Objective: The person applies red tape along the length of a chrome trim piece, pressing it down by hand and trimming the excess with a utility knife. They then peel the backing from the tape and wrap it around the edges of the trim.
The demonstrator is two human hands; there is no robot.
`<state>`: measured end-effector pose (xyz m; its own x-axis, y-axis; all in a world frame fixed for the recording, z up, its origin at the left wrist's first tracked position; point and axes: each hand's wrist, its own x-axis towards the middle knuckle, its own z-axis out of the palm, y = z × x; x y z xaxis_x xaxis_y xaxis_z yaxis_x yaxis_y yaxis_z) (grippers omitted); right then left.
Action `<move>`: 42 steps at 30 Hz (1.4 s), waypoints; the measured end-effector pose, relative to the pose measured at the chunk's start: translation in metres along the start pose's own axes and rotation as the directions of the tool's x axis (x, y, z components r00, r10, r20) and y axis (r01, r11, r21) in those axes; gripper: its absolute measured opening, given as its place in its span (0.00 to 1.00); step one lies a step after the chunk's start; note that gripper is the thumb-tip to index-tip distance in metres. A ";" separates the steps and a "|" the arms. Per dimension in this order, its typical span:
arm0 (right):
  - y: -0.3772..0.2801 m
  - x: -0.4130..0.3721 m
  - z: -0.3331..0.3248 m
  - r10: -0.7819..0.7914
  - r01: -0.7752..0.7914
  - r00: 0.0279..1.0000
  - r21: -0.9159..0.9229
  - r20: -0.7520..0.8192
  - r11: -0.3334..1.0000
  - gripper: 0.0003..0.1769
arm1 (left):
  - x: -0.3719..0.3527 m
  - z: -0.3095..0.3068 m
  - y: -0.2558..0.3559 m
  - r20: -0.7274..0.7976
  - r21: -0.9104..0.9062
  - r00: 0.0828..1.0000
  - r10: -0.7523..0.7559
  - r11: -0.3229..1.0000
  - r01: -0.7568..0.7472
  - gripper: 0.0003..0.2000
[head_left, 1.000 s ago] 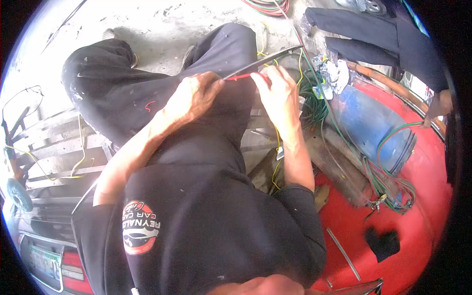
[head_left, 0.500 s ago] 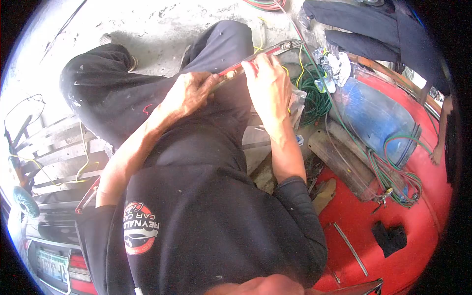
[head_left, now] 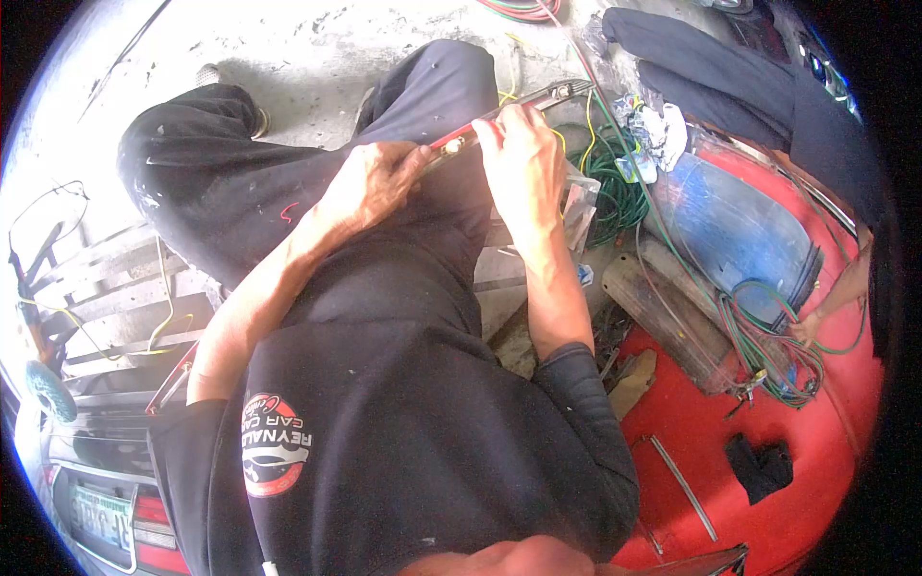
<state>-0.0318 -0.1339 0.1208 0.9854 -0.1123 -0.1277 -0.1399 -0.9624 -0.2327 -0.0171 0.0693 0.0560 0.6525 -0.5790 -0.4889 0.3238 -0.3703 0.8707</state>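
A long, narrow red-and-silver strip (head_left: 465, 142) lies slantwise over my lap, with a pale fitting near its lower left end. My left hand (head_left: 379, 178) is closed on that end, thumb and fingers pinching it beside the fitting. Farther along, my right hand (head_left: 521, 154) grips the strip from above, thumb against its near side. The far end, with dark slots, sticks out past my right fingers toward a thin green hose. Part of the strip is hidden under my right hand.
At right, another person's hand (head_left: 810, 326) reaches to bundled red and green hoses (head_left: 768, 357). Near them are a blue container (head_left: 725, 226), a rusty cylinder (head_left: 667, 322) and a black cloth (head_left: 759, 468) on a red panel. A dark car (head_left: 96, 451) stands at lower left.
At right, the other person has leaned in, and their hand has moved to the hose bundle. My hands keep their grip on the strip with hardly any shift.
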 end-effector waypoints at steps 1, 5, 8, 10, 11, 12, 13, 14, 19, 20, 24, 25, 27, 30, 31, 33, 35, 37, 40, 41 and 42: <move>-0.001 0.000 0.001 -0.004 0.004 1.000 0.007 -0.029 1.000 0.15 | 0.000 0.000 0.001 0.003 -0.004 1.000 -0.001 1.000 0.001 0.24; -0.004 0.001 0.003 -0.010 0.011 0.995 0.007 -0.099 1.000 0.13 | 0.000 0.002 0.001 -0.024 -0.007 1.000 -0.015 1.000 0.015 0.24; -0.003 0.002 0.007 -0.021 0.021 0.994 0.005 -0.110 1.000 0.14 | 0.001 0.000 0.000 -0.004 0.011 0.999 -0.034 0.999 0.034 0.24; -0.001 0.002 0.009 -0.012 0.011 0.995 -0.009 -0.096 1.000 0.14 | 0.004 0.001 -0.002 0.019 0.001 0.999 -0.047 0.999 0.047 0.24; -0.001 0.003 0.010 0.000 -0.001 0.997 -0.024 -0.079 1.000 0.13 | 0.005 0.002 -0.001 0.014 -0.001 0.999 -0.052 0.999 0.052 0.24; -0.002 0.004 0.012 0.010 -0.012 0.998 -0.039 -0.063 0.999 0.13 | 0.006 0.002 0.000 0.008 -0.002 0.998 -0.056 0.998 0.056 0.24; -0.001 0.005 0.014 0.024 -0.027 0.998 -0.051 -0.056 0.998 0.13 | 0.008 0.002 0.002 0.001 -0.002 0.998 -0.060 0.998 0.060 0.24; 0.001 0.006 0.017 0.038 -0.041 0.998 -0.062 -0.049 0.997 0.13 | 0.010 0.004 -0.002 -0.052 0.047 0.999 0.016 0.999 -0.013 0.24; 0.003 0.009 0.017 0.035 -0.036 0.999 -0.016 -0.032 0.999 0.13 | 0.033 -0.002 0.011 -0.082 0.104 0.997 -0.009 0.994 0.017 0.23; 0.003 0.010 0.016 0.036 -0.037 0.999 -0.013 -0.027 0.999 0.13 | 0.035 -0.004 0.020 -0.075 0.063 0.996 0.040 0.997 -0.035 0.22; 0.006 0.013 0.016 0.047 -0.047 0.997 -0.013 -0.057 0.999 0.13 | 0.053 0.002 0.017 -0.114 0.075 0.992 0.063 0.996 -0.054 0.22; 0.008 0.013 0.016 0.035 -0.036 0.998 -0.014 -0.053 0.999 0.13 | 0.053 0.004 0.015 -0.140 0.090 0.988 0.068 0.994 -0.055 0.22; 0.012 0.012 0.019 0.017 -0.018 0.999 -0.011 -0.035 1.000 0.13 | 0.049 0.005 0.011 -0.144 0.094 0.989 0.016 0.996 -0.003 0.22; 0.010 0.011 0.020 0.054 -0.054 0.999 -0.013 -0.007 0.998 0.13 | 0.029 -0.006 0.003 -0.111 0.107 0.990 -0.090 0.989 0.102 0.21; 0.008 0.012 0.019 0.046 -0.045 0.998 -0.015 0.032 0.999 0.13 | 0.025 -0.007 -0.003 -0.112 0.084 0.989 -0.101 0.990 0.110 0.21; 0.006 0.011 0.013 0.030 -0.028 0.993 -0.020 0.111 0.999 0.14 | 0.016 -0.007 -0.012 -0.112 0.035 0.986 -0.122 0.991 0.127 0.21; 0.007 0.008 0.015 0.022 -0.021 0.995 -0.013 0.095 1.000 0.14 | -0.001 -0.017 -0.013 -0.080 0.073 0.985 -0.154 0.984 0.160 0.21; 0.008 0.005 0.018 0.021 -0.021 0.997 -0.008 0.068 1.000 0.14 | -0.016 -0.028 -0.012 -0.031 0.060 0.979 -0.203 0.977 0.205 0.21; 0.010 0.004 0.020 0.022 -0.022 0.999 0.003 0.035 1.000 0.14 | -0.025 -0.035 -0.013 0.018 0.016 0.987 -0.157 0.988 0.156 0.23; 0.010 0.004 0.019 0.024 -0.024 0.999 0.007 0.035 1.000 0.14 | -0.019 -0.032 -0.009 -0.018 0.023 0.990 -0.137 0.990 0.138 0.23; 0.011 0.005 0.018 0.027 -0.027 0.999 0.009 0.033 1.000 0.14 | -0.009 -0.028 0.002 -0.053 0.031 0.992 -0.115 0.993 0.117 0.22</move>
<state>-0.0299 -0.1411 0.1004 0.9776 -0.1299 -0.1659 -0.1675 -0.9567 -0.2380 -0.0035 0.0937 0.0634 0.6464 -0.4932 -0.5822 0.3764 -0.4576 0.8056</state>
